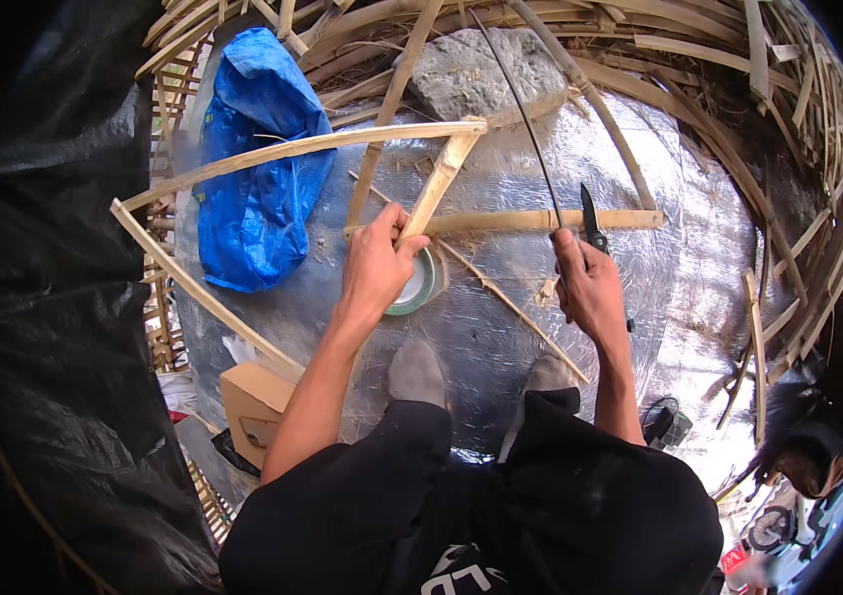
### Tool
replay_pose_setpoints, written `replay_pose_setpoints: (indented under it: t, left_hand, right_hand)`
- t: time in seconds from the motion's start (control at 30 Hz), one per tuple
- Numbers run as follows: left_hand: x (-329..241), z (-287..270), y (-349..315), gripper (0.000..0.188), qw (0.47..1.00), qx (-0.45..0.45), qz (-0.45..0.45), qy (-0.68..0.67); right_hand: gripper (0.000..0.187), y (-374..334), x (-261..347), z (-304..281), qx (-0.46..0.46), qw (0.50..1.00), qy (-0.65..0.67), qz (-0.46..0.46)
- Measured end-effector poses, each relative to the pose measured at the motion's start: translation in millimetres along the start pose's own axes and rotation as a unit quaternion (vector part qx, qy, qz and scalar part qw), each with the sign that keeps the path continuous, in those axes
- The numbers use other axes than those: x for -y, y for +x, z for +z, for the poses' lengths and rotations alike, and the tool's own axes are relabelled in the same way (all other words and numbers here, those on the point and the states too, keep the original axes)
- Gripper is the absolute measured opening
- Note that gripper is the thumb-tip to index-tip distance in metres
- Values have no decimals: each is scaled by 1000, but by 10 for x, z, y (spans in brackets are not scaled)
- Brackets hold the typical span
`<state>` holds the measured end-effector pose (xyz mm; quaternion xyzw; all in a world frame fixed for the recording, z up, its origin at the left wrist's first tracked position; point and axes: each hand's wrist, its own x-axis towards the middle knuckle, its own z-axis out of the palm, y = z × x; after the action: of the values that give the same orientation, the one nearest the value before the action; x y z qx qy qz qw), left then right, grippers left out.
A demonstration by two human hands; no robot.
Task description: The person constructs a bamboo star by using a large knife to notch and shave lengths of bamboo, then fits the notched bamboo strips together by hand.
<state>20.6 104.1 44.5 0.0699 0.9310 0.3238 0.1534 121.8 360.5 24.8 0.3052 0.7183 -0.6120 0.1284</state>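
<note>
Head view: a horizontal bamboo strip [540, 220] was steadied by the left hand [379, 266], closed at its left end where a slanted strip [441, 178] met it. Right of that grip, the right hand [588, 288] was closed on a knife [591, 220], blade upright against the strip. A tape roll [419, 283] lay under the left hand.

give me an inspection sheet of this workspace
surface: silver foil sheet on the ground, bamboo shavings on it
job's things: bamboo frame; knife; thin black strip rising from the right hand
clutter: tape roll, blue bag, cardboard box, stone
grippers: left hand grips a frame strip; right hand holds the knife
cables: nothing seen
surroundings: loose bamboo strips all round, black plastic on the left
</note>
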Motion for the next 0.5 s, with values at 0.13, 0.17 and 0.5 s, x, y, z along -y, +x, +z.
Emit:
replay_pose_setpoints:
  t: [0.13,0.17,0.5]
  left_hand:
    - [20,-235,-48,21,992,-57,67,87]
    - [-35,-338,-78,21,992,-62,63,91]
    - [-873,-1395,-113,29,916,-338,180,118]
  right_hand:
    - [51,-277,-219,-152,-85,985,-101,-113]
    - [46,-354,-264,-216,-101,974,-160,-126]
    - [46,-717,-770,-459,-95,858,-428,-268]
